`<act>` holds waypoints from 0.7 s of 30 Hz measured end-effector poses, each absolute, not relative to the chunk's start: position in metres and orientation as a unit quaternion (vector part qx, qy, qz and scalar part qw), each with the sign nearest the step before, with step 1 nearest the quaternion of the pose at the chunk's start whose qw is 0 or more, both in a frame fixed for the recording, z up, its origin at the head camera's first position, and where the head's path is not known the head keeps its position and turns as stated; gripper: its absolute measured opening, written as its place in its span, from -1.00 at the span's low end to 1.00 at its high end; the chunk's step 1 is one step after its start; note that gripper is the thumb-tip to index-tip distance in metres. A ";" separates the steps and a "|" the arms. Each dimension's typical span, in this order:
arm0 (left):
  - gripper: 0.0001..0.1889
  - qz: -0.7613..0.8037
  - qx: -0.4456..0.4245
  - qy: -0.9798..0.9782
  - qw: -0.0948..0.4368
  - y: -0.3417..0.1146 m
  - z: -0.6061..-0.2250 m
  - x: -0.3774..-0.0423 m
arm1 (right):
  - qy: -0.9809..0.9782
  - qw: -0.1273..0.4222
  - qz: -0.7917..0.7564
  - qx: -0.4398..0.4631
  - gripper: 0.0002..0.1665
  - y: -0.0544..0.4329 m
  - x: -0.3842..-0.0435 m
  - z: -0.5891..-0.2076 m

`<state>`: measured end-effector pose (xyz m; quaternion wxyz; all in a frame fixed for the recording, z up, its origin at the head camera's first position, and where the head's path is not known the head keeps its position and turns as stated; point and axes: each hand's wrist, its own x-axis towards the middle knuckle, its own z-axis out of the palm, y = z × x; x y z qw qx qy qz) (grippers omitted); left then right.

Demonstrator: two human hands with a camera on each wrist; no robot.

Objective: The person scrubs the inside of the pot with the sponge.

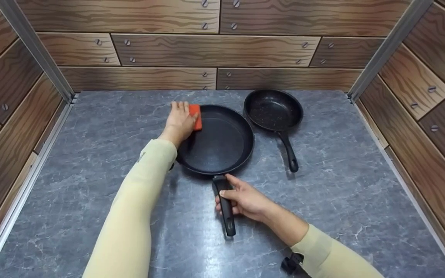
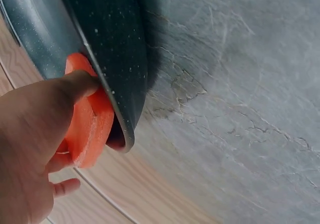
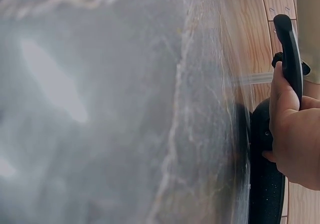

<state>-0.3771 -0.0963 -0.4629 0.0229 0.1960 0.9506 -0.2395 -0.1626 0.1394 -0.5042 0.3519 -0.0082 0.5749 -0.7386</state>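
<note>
Two grips are in use. Your left hand [image 1: 180, 119] pinches the orange-red, rectangular, sponge-like block [image 1: 194, 110] between thumb and fingers at the far-left rim of the large, round, black, speckled frying pan [image 1: 218, 143]. Expect the block to be light and soft, yielding under pressure; hold it by its broad faces.

Your right hand [image 1: 247, 200] holds the pan's long black handle [image 1: 228, 218], thumb across the top, other fingers at its left side. Treat the pan as stiff and moderately heavy, its coated surface probably slippery and prone to scratching. Take hold of it by the handle, which points to the near side.

The pan sits mid-scene on the grey, marble-patterned tabletop [image 1: 72, 173]. To its far right lies the smaller black speckled pan [image 1: 272, 110], its handle also pointing near. Wood-patterned panels [image 1: 168, 50] stand at the far edge.
</note>
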 end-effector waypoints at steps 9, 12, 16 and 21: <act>-0.33 -0.189 0.203 0.960 0.035 -0.107 -0.463 -0.377 | 0.574 0.350 -0.740 -0.008 0.03 0.139 -0.162 -0.506; -0.30 -0.166 0.206 0.964 0.030 -0.112 -0.464 -0.378 | 0.573 0.351 -0.741 -0.008 0.04 0.139 -0.162 -0.506; -0.26 -0.149 0.213 0.965 0.025 -0.116 -0.464 -0.378 | 0.571 0.350 -0.742 -0.010 0.04 0.140 -0.162 -0.506; -0.23 -0.150 0.212 0.965 0.026 -0.117 -0.462 -0.377 | 0.571 0.347 -0.744 -0.013 0.04 0.141 -0.162 -0.506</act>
